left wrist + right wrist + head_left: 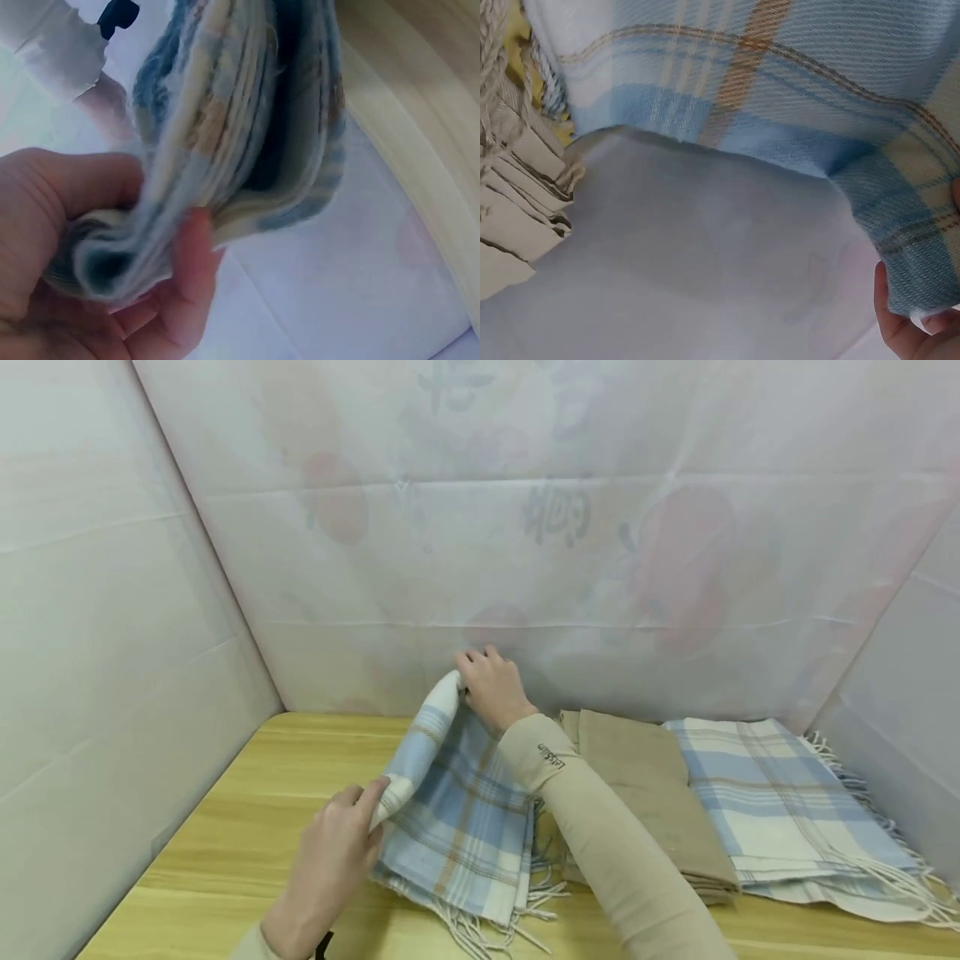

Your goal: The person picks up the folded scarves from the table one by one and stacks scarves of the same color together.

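A folded, fringed plaid scarf (465, 827) in pale blue, white and tan is raised above the wooden table, its fringe hanging toward the front. My left hand (330, 839) pinches the near corner of its left edge. At the far corner, my right hand (495, 689) grips the same edge, so a rolled fold stretches between both hands. In the left wrist view, thumb and fingers of the left hand (112, 247) clasp several stacked layers of the scarf (217, 127). The right wrist view shows the scarf (742, 82) spread across, with fingertips (889, 315) at its lower corner.
A folded tan cloth (637, 785) lies right of the scarf, partly behind my right sleeve. Farther right is a second folded plaid scarf (780, 802) with fringe along its right side. Pale fabric walls (480, 543) border the wooden table (247, 843) at the back and sides.
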`<state>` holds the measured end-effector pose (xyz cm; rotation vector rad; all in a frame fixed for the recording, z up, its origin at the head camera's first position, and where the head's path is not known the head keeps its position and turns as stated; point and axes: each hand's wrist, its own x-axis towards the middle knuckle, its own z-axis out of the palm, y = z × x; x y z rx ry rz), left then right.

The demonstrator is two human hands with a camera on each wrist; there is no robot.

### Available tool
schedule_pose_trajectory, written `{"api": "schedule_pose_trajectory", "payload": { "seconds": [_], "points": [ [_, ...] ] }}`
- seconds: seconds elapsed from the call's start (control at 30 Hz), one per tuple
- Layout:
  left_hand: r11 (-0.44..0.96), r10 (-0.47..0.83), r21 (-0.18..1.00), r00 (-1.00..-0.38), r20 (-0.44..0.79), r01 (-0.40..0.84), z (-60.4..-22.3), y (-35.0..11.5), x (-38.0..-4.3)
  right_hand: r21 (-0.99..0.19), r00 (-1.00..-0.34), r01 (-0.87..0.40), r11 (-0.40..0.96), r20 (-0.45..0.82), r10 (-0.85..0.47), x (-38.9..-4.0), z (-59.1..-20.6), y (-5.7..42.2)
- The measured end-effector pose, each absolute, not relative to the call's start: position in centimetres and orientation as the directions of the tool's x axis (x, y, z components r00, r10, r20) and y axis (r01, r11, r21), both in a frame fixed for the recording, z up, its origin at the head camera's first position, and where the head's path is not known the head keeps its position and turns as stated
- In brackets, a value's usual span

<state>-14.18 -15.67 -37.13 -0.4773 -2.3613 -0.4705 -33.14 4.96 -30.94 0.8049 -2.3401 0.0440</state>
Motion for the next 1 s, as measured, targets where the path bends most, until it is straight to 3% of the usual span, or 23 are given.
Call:
{"api": "schedule_pose_trajectory", "payload": {
  "seconds": [0.17, 0.4, 0.6, 0.83, 1.0],
  "points": [
    [0.829, 0.104, 0.288, -0.638, 0.763, 0.479, -36.6, -16.0, -14.2, 0.149, -0.575, -0.57, 0.808, 0.63, -0.523, -33.3, -30.2, 5.0],
    [0.724, -0.023, 0.387, -0.541, 0.841, 0.571, -35.8, -16.6, -14.7, 0.046, -0.638, -0.553, 0.832, 0.619, -0.458, -33.3, -28.9, 5.1],
    [0.619, -0.13, 0.474, -0.514, 0.848, 0.626, -35.7, -16.8, -14.9, -0.048, -0.648, -0.577, 0.816, 0.635, -0.421, -33.3, -28.4, 5.2],
    [0.553, -0.148, 0.534, -0.556, 0.818, 0.639, -36.7, -17.0, -15.4, -0.121, -0.652, -0.597, 0.793, 0.649, -0.391, -33.2, -28.1, 5.3],
    [0.526, -0.178, 0.657, -0.686, 0.706, 0.54, -37.6, -17.7, -15.7, -0.145, -0.66, -0.602, 0.785, 0.644, -0.388, -33.2, -28.1, 5.3]
  ]
}}
